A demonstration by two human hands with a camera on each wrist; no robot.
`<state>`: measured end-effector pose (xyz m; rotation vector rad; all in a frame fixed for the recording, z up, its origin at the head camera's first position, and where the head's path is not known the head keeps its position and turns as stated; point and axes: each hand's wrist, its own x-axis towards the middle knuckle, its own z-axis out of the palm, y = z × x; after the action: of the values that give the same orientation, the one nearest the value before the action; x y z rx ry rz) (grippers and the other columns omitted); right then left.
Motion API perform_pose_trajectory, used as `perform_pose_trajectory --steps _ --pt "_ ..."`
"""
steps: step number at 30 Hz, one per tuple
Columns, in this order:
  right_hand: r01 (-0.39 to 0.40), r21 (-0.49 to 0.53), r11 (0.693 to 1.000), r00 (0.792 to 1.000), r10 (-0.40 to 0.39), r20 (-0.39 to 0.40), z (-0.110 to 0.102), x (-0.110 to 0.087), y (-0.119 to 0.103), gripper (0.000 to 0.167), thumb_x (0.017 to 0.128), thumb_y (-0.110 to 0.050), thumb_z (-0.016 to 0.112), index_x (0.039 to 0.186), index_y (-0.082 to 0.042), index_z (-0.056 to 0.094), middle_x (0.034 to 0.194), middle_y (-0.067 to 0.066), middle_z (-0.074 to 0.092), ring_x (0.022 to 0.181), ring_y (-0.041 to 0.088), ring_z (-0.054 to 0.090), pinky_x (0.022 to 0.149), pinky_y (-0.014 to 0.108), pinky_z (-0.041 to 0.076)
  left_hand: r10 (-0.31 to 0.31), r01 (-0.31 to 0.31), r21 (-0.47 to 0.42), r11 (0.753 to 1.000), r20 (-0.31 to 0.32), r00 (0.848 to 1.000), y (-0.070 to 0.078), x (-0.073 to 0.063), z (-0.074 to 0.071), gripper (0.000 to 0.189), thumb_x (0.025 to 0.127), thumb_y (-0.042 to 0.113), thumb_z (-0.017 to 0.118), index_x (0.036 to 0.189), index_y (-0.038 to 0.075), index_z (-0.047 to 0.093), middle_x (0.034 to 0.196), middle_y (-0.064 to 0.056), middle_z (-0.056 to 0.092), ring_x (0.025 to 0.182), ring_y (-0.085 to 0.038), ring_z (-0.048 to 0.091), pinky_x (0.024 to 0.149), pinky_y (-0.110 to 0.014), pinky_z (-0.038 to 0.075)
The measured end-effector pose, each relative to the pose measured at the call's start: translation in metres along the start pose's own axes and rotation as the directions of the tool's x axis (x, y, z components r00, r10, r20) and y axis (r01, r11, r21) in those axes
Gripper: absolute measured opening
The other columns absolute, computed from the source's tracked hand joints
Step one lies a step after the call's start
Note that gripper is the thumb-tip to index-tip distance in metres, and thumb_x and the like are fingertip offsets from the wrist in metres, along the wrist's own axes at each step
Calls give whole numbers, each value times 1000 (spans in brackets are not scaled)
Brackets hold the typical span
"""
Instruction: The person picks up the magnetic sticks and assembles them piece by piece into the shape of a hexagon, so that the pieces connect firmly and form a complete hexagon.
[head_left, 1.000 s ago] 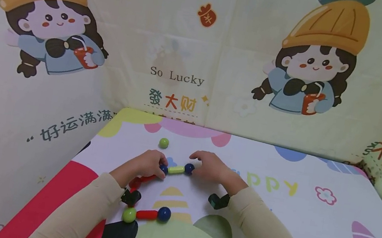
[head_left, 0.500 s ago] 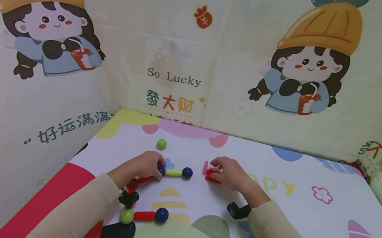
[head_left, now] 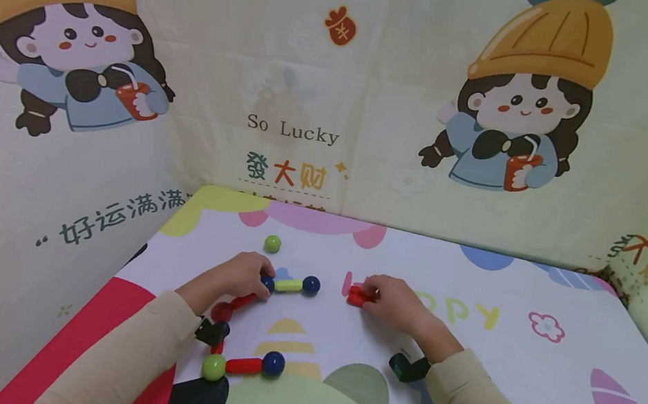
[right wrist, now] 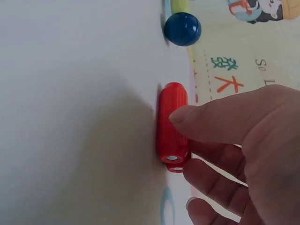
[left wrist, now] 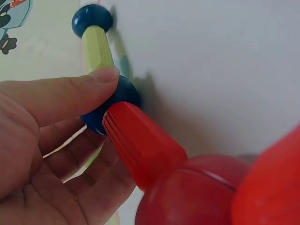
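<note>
My left hand [head_left: 240, 275] pinches a blue ball [left wrist: 132, 93] between thumb and fingers. That ball joins a yellow-green rod [head_left: 288, 285], tipped by another blue ball [head_left: 311, 285], to a red rod [left wrist: 143, 145]. From there the chain runs through a red ball [left wrist: 187, 192] and another red rod to a green ball [head_left: 214, 367], then a red rod [head_left: 244, 365] and a blue end ball [head_left: 273, 363]. Right of the chain, my right hand [head_left: 399, 304] pinches two red rods [right wrist: 172, 124] lying side by side, thumb on the nearer one; a pale round tip shows at each end.
A loose green ball [head_left: 272, 244] lies behind the chain on the printed tabletop [head_left: 500, 368]. Printed cloth [head_left: 397, 136] hangs at the back and sides. A black wrist camera [head_left: 407, 368] sits under my right sleeve.
My right hand has left the blue ball at the chain's far end, moved right and taken hold of two red rods. My left hand keeps its pinch, nearly in place.
</note>
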<state>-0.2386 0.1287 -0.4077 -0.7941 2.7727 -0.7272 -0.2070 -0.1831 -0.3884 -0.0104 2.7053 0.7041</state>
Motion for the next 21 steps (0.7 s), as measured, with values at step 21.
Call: perform_pose_trajectory --steps 21 --pt "10 -43 999 1000 -11 -28 16 3 -16 14 87 -5 76 99 -7 68 85 0 64 80 19 57 81 37 52 17 -16 -24 1000 36 999 -3 -3 -2 36 85 10 80 120 9 69 114 -9 62 103 -26 56 93 -41 52"
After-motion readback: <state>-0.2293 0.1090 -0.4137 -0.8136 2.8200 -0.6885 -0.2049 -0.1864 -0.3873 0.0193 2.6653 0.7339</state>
